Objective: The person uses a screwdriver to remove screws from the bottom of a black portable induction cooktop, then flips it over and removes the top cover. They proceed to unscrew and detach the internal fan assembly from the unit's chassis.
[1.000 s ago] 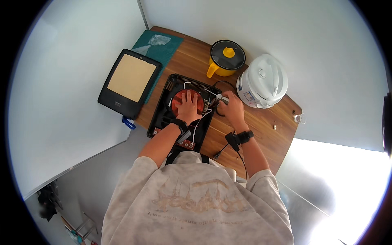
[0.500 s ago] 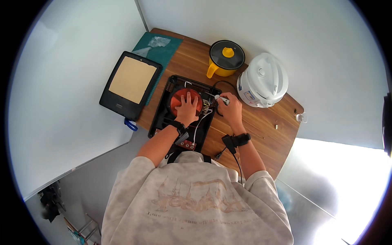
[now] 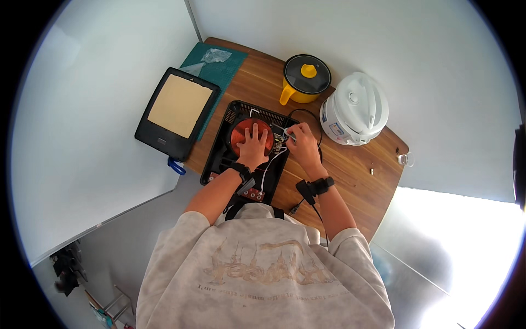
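An opened induction cooker base (image 3: 216,159), a black tray with a vented edge, lies in front of me. My left hand (image 3: 252,149) rests on its round copper coil (image 3: 236,131), palm down with the fingers spread. At the coil's right side, over a circuit board (image 3: 278,143), my right hand (image 3: 304,145) is closed around a small screwdriver (image 3: 292,135) with a pale handle. Its thin shaft points left towards the board; whether the tip touches anything is too small to tell. White wires (image 3: 268,169) run from the board to a red button board (image 3: 253,194) near me.
Left of the base lies the cooker's black cover (image 3: 143,131) with a tan panel, partly on a green mat (image 3: 226,68). A yellow pot (image 3: 304,82) and a white rice cooker (image 3: 353,109) stand behind. Blue tape (image 3: 176,166), a plug (image 3: 296,207) and a small glass (image 3: 405,159) sit near the edges.
My right hand has shifted slightly left and turned, bringing the screwdriver closer to the circuit board. My left hand stays spread on the coil. The whole view has shifted a little.
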The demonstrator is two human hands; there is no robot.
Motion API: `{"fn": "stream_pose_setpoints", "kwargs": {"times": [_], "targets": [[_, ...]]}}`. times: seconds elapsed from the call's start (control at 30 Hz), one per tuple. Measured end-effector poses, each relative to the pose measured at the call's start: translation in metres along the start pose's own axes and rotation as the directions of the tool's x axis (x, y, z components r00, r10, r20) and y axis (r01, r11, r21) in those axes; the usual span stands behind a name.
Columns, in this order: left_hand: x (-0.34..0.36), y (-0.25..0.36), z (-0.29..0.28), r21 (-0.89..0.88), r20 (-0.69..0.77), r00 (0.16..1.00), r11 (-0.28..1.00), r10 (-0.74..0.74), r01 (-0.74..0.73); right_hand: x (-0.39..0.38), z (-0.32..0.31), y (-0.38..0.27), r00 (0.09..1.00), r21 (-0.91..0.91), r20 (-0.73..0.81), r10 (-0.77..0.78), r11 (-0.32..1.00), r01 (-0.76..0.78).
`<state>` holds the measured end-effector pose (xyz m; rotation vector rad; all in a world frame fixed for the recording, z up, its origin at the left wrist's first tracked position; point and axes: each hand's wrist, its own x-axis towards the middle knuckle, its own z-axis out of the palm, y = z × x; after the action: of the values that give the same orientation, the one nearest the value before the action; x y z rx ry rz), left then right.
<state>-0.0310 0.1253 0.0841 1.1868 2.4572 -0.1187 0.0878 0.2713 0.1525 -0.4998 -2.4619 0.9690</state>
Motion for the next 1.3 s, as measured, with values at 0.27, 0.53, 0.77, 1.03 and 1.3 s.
{"fn": "stream_pose_setpoints", "kwargs": {"times": [0.27, 0.53, 0.77, 1.03, 1.3], "targets": [[0.000, 0.001, -0.003, -0.014, 0.020, 1.000, 1.000, 0.005, -0.004, -0.001, 0.001, 0.001, 0.999, -0.027, 0.033, 0.007, 1.000, -0.006], [0.000, 0.000, -0.003, -0.017, 0.018, 1.000, 1.000, 0.001, -0.001, 0.000, 0.000, -0.002, 0.999, -0.036, 0.037, 0.007, 0.999, -0.006], [-0.001, 0.001, -0.002, -0.010, 0.008, 1.000, 1.000, -0.006, 0.006, -0.001, -0.001, -0.002, 0.999, -0.032, 0.042, 0.025, 0.999, -0.024], [-0.001, 0.001, -0.002, -0.010, 0.008, 1.000, 1.000, 0.003, -0.003, -0.003, 0.000, -0.001, 0.995, -0.046, 0.088, 0.043, 0.998, -0.039], [0.000, 0.000, -0.001, -0.010, 0.003, 1.000, 1.000, -0.012, 0.012, 0.024, -0.001, -0.027, 0.999, -0.071, 0.021, 0.037, 0.997, -0.036]]}}
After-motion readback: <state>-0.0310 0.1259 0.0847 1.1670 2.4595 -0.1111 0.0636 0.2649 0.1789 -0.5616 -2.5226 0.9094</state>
